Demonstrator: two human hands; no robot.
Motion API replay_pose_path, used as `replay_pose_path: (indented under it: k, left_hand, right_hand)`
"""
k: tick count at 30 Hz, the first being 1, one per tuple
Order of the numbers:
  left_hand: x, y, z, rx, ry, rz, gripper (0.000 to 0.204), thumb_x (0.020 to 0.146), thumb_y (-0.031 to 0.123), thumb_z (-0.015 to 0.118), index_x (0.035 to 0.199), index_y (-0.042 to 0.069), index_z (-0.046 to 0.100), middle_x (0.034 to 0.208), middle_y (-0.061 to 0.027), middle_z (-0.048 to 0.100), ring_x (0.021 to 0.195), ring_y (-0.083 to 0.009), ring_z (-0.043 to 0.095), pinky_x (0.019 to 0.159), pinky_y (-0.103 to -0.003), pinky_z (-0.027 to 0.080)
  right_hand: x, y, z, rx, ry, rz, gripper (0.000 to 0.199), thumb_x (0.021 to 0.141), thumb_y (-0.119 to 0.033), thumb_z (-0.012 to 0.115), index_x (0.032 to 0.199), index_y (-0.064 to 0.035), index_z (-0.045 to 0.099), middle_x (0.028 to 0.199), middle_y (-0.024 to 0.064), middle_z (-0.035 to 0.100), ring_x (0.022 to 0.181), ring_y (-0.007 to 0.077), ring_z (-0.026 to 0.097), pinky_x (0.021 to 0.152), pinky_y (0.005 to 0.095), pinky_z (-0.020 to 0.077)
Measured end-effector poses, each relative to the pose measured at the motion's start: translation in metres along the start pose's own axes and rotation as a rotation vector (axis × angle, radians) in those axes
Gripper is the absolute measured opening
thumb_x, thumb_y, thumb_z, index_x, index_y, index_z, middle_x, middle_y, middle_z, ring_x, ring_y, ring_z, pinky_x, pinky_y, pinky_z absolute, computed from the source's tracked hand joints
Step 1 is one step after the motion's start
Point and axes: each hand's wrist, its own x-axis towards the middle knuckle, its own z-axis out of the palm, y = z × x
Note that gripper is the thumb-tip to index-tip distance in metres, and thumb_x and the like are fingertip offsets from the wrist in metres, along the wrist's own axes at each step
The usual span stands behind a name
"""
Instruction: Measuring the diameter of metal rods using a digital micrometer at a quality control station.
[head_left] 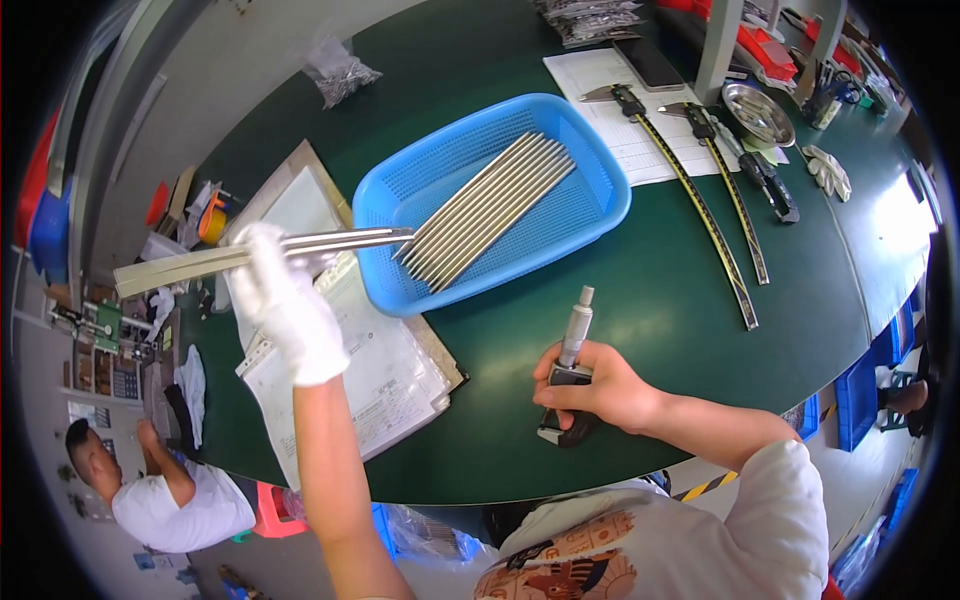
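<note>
though slender, shiny metal rods [350, 239]

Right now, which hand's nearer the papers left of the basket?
Left. The left hand is above the papers; the right hand, holding a micrometer, is to their right.

Looked like a factory workshop with a measuring bench, judging by the broad green worktable [700, 360], the micrometer [577, 335] and calipers [690, 190], the slim metal rods [490, 212] in a blue plastic basket [530, 256], the stacked blue bins [855, 400] and the black-and-yellow floor marking [706, 487] beyond the table's edge.
</note>
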Motion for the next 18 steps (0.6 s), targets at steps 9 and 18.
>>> replay_pose_path:
  k: [9, 18]
  left_hand:
    - [-0.117, -0.017, -0.051, -0.657, 0.105, -0.546, 0.014, 0.084, 0.019, 0.049, 0.083, 0.006, 0.05, 0.083, -0.0045, 0.052, 0.074, -0.019, 0.053, 0.063, -0.033, 0.046]
    - [-0.171, -0.026, -0.051, -0.873, -0.002, -0.76, 0.016, 0.07, 0.014, 0.056, 0.074, 0.0, 0.051, 0.076, -0.007, 0.04, 0.069, -0.0182, 0.039, 0.066, -0.029, 0.037]
  right_hand:
    - [0.0, -0.003, 0.005, -0.008, 0.008, 0.036, 0.02, 0.075, -0.006, 0.061, 0.091, -0.0012, 0.049, 0.073, 0.0056, 0.055, 0.055, 0.0103, 0.053, 0.053, 0.0237, 0.0432]
    - [0.0, -0.007, 0.002, 0.16, -0.035, 0.052, 0.017, 0.076, -0.009, 0.059, 0.087, -0.0005, 0.051, 0.076, 0.0094, 0.057, 0.055, 0.0121, 0.053, 0.052, 0.0235, 0.0429]
